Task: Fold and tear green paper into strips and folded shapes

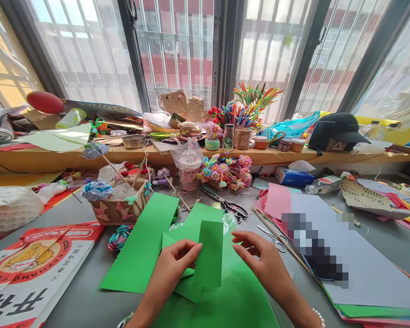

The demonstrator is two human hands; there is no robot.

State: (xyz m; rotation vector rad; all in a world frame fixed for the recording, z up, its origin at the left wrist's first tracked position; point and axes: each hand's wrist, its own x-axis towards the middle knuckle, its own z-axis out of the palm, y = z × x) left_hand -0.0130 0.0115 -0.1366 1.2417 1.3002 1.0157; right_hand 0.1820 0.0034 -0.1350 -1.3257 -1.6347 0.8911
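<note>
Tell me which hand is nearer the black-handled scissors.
Right. The right hand lies just below and right of the black-handled scissors; the left hand, pinching the green paper strip, sits farther off.

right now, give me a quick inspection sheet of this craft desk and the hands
surface: grey table, crowded at every edge
job's things: folded green paper strip pinched by left hand; green paper sheets lie beneath
clutter: black-handled scissors, small silver scissors, woven basket, lidded cup, paper flowers, pink paper, red printed bag
grippers: left hand grips strip; right hand beside it, fingers curled, holding nothing clearly
cables: nothing seen
surroundings: wooden sill with black cap, pipe cleaners; barred windows
</note>
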